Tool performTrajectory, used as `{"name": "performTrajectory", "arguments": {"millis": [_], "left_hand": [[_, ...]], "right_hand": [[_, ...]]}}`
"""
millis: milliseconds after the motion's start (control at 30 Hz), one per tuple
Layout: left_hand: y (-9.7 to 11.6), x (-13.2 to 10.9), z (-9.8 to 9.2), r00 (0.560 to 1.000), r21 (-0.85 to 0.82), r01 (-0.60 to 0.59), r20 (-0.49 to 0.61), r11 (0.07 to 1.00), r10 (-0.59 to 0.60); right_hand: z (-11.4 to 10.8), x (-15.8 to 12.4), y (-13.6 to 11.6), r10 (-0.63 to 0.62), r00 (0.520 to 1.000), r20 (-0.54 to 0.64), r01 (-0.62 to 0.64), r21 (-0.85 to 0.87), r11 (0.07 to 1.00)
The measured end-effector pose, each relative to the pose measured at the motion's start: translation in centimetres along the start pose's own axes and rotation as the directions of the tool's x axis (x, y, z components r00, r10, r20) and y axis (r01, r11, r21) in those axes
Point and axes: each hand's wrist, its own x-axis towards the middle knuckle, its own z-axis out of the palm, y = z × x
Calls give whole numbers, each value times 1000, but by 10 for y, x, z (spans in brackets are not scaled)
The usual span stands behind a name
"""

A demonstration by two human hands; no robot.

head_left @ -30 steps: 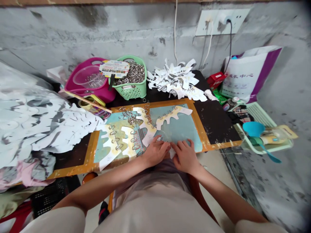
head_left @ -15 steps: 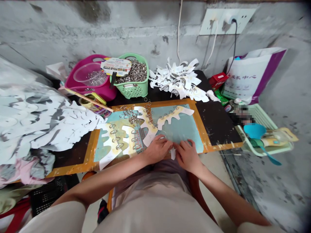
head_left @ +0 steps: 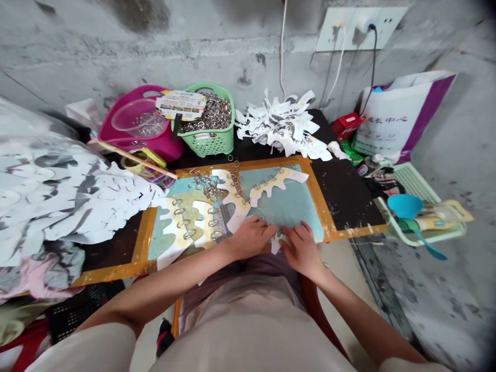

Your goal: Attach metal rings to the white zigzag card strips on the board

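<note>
**Left hand [head_left: 252,237], right hand [head_left: 302,250] nearly meeting, blue mat's [head_left: 294,206] near edge**

Palms down, fingers bent, fingertips turned inward, just apart. Left forearm [head_left: 174,281] slants up from mat's near left, right forearm [head_left: 364,318] from its near right. Grip unclear.

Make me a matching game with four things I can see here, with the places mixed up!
Things:
1. mint-green basket
2. blue scoop
3. red box
4. small white piece

Places or states:
A. next to the white-and-purple bag
B. between the left hand and the right hand
C. full of metal rings
D. partly over the pale green tray

Right pairs: 1-C, 2-D, 3-A, 4-B
</note>
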Motion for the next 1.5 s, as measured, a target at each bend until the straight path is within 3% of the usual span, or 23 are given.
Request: {"name": "performTrajectory", "arguments": {"millis": [167, 533, 733, 933, 1133, 1267, 1367, 1500], "left_hand": [[1, 2, -5, 1000, -28, -12, 3, 1000, 12], [-3, 4, -7, 999, -68, -22, -46, 997, 19], [-4, 9, -7, 994, -54, -110, 0, 993, 110], [-9, 14, -5, 999, -123, -53, 6, 991, 54], [-14, 7, -3, 987, -68, -162, -27, 984, 161], [-8, -4, -6, 978, -19, -205, -41, 979, 204], [-3, -10, -9, 978, -12, -206, -30, 978, 206], [1, -15, -11, 987, -26, -154, -52, 988, 153]], "right_hand": [[-7, -9, -11, 41, 984, -172, -35, 41, 999], [3, -14, -14, 11, 1000, -17, -13, -105, 994], [3, -9, -13, 61, 997, -42, -62, -30, 998], [4, -5, -17, 116, 993, -16, -117, -79, 990], [10, -10, -12, 27, 1000, -8, -28, -163, 986], [2, -15, -14, -4, 999, 37, 10, -150, 989], [-9, -14, -14, 4, 999, 49, -1, -49, 999], [-17, -4, -5, 125, 983, -136, -111, 102, 989]]}}
